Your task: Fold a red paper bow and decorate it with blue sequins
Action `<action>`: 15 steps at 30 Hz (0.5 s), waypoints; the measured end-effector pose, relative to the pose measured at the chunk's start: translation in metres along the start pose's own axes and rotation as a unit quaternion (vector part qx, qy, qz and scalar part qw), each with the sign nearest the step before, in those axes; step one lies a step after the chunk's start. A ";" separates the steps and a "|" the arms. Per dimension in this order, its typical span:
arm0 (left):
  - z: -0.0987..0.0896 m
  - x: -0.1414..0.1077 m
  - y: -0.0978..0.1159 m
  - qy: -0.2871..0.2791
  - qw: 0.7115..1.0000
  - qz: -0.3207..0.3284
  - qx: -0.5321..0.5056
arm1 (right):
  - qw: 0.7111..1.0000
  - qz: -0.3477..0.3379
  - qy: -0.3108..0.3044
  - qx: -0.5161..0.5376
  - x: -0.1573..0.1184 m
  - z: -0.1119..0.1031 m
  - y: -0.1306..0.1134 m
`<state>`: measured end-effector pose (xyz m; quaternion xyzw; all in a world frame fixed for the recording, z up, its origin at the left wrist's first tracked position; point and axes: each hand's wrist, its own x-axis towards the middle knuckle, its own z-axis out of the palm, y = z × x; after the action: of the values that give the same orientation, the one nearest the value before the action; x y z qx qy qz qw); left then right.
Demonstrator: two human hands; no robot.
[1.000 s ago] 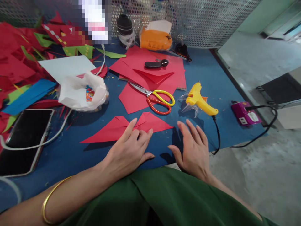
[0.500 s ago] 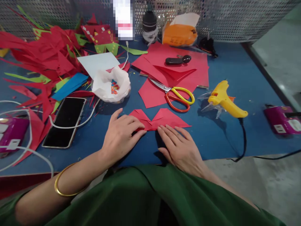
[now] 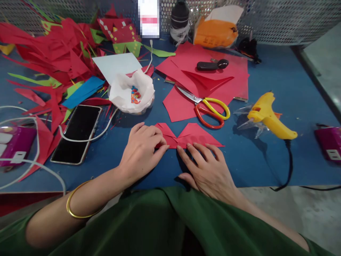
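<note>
A folded piece of red paper [image 3: 197, 136] with two raised peaks and a notch between them lies flat on the blue table. My left hand [image 3: 145, 151] has thumb and fingers closed on its left end, covering part of it. Along the lower edge, my right hand [image 3: 207, 165] rests with fingers spread and fingertips on the paper. Just behind the paper are open scissors [image 3: 201, 103] with one yellow and one red handle, lying partly on larger red sheets [image 3: 181, 105].
A yellow glue gun [image 3: 274, 117] with a black cord lies right. To the left are a phone [image 3: 77, 133], white cables, a paper-lined bowl [image 3: 133, 92] of small pieces and a heap of red scraps [image 3: 61, 53]. An orange packet [image 3: 214, 32] and black bottle [image 3: 179, 19] stand behind.
The view has shifted, so the table items appear further right. The fingers of my right hand have spread further apart along the paper's edge. My left hand stays on the left end.
</note>
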<state>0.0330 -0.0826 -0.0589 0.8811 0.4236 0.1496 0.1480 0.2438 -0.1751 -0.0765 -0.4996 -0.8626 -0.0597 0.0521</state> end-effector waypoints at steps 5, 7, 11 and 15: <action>-0.002 0.002 -0.001 -0.022 1.000 -0.001 0.015 | 1.000 -0.003 -0.005 0.006 0.002 -0.001 -0.001; -0.003 0.003 -0.002 -0.023 0.999 -0.003 0.023 | 1.000 0.001 0.003 0.011 0.003 -0.001 -0.001; -0.004 0.004 -0.003 -0.022 0.999 -0.002 0.030 | 0.998 -0.014 0.034 0.047 0.008 0.002 -0.003; -0.004 0.004 -0.003 -0.017 0.999 0.003 0.032 | 0.996 -0.037 0.038 0.075 0.012 0.004 -0.004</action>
<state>0.0319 -0.0778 -0.0560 0.8891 0.4227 0.1219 0.1267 0.2341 -0.1660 -0.0788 -0.4594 -0.8800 -0.0158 0.1199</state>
